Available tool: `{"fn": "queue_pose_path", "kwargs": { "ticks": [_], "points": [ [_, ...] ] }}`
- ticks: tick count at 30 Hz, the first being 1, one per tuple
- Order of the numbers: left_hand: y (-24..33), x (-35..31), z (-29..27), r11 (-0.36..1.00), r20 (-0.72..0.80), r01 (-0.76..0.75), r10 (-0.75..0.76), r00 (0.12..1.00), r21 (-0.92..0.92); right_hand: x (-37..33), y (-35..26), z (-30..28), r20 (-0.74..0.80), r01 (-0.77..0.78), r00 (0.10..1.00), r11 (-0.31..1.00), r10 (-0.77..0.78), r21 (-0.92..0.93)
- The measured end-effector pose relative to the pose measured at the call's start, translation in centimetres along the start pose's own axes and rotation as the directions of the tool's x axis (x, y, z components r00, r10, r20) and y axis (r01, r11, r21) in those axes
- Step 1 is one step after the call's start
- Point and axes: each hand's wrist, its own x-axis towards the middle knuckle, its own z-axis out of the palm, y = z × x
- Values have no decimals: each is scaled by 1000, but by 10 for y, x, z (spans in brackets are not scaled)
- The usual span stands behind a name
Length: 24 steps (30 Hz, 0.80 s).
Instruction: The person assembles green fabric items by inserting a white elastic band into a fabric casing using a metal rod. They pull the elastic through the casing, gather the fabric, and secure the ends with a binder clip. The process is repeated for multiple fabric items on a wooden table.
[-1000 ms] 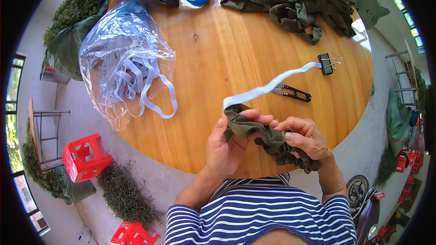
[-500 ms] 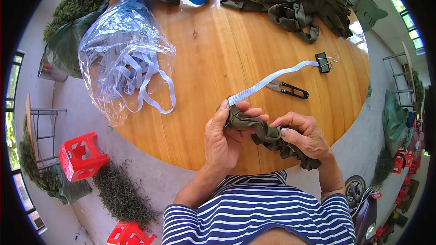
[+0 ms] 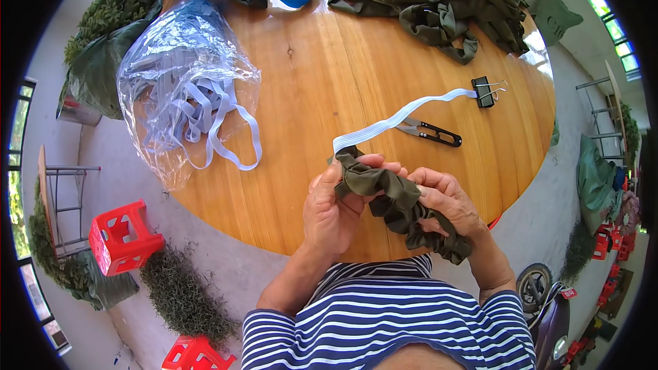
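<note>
- The cloth (image 3: 395, 195), a ruffled dark green strip, is held between both hands above the near edge of the table (image 3: 295, 130).
- The left hand (image 3: 325, 209) has its thumb closed against its fingers, pinching the cloth's upper end where the elastic (image 3: 384, 123) meets it.
- The right hand (image 3: 449, 199) is curled, thumb and fingers gripping the cloth's gathers farther down; how tightly is unclear.
- The white elastic runs loosely across to a black clip (image 3: 484, 92) at its far end, past the snips (image 3: 439, 133).
- The step in hand appears to be working the cloth into gathers along the elastic; whether elastic lies inside the folds cannot be told.
- The next move seems to call for a steady left pinch while the right fingers ease the folds along without twisting them.
</note>
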Motion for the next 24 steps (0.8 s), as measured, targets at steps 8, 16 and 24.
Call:
{"fn": "queue_pose_path", "kwargs": {
  "ticks": [8,16,24],
  "points": [
    [11,-2,20,998,-143,-57,52,988,-30,-1,-3,-8,26,-6,1000,999,5,39],
    [14,-3,15,952,-216,-51,121,969,303,-2,-7,-7,-21,110,992,920,-127,-377],
    [16,-4,11,939,-238,32,54,970,342,1,-5,-7,-97,15,994,963,-42,-268]
  ]
}}
